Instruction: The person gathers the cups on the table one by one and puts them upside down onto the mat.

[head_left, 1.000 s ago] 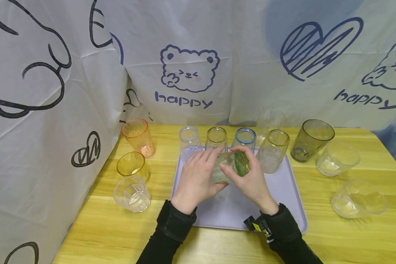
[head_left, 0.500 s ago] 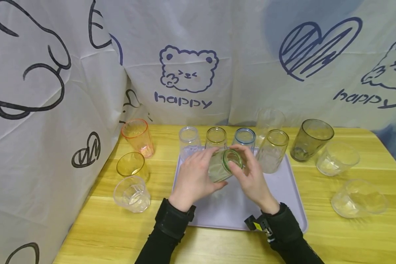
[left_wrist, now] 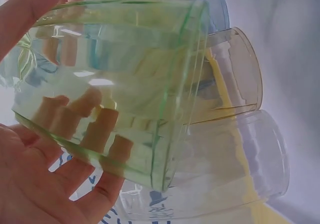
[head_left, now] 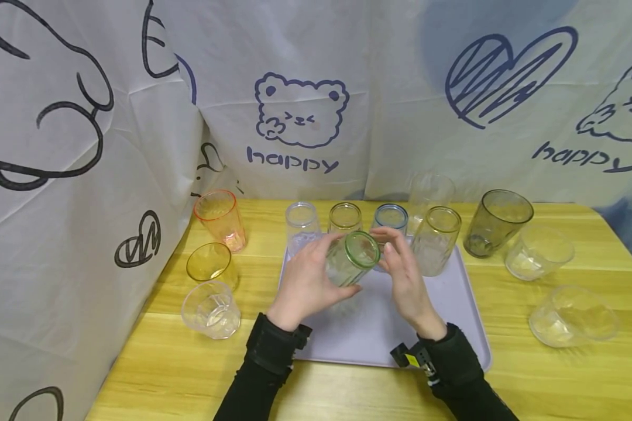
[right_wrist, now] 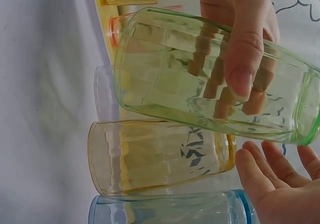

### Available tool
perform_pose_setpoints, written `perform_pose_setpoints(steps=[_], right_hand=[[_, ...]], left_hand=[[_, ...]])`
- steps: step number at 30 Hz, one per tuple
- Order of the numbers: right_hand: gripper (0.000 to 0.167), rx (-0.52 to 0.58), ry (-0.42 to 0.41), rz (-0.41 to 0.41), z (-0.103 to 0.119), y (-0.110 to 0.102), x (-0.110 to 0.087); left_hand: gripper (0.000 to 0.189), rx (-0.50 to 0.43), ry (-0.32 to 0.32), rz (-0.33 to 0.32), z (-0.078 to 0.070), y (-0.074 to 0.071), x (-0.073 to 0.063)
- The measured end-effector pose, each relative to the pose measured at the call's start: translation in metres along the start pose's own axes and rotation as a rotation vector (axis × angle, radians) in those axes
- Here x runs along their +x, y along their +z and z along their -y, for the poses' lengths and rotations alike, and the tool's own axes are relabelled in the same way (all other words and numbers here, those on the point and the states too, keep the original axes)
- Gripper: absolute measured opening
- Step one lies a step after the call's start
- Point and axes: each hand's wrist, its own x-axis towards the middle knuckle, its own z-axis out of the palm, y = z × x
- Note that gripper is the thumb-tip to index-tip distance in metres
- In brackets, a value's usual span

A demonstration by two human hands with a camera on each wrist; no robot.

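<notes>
My left hand [head_left: 308,278] grips a green-tinted drinking glass [head_left: 350,257] round its side, thumb on the near side and fingers behind. The glass is tilted above the lavender tray [head_left: 363,345], its thick base up toward the right. My right hand [head_left: 404,275] is beside that base with its fingers loosely spread; in the right wrist view its fingertips [right_wrist: 270,151] lie close to the base, and contact is hard to tell. Behind the hands a clear glass [head_left: 302,225], an amber glass [head_left: 346,215], a blue glass [head_left: 391,216] and a yellow-rimmed glass [head_left: 436,248] stand upside down.
Left of the tray are an orange glass [head_left: 223,219], an amber tumbler [head_left: 213,266] and a clear tumbler [head_left: 213,310]. To the right stand a smoky glass [head_left: 497,222] and clear tumblers [head_left: 539,254]. A tall clear glass [head_left: 429,193] is at the back, before the cloth [head_left: 390,117].
The green glass has turned so its base faces up more, and it has shifted slightly left. My right hand has let go of the base, its thumb drawing away.
</notes>
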Motion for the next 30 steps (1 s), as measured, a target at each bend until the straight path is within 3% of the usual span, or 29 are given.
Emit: perform_pose_setpoints(steps=[11,19,30], right_hand=[[0.047,0.022,-0.014,-0.009,-0.001,0.001,0.003],[0.045,0.032,-0.022,0.007,-0.005,0.005,0.003],[0.043,0.023,0.007,0.034,-0.007,0.01,0.001]], left_hand=[[0.096,-0.169,-0.096,-0.007,0.011,-0.005,0.0],[0.093,-0.282,-0.127,-0.022,0.03,-0.017,-0.001],[0.093,-0.35,-0.2,0.058,0.054,-0.034,-0.005]])
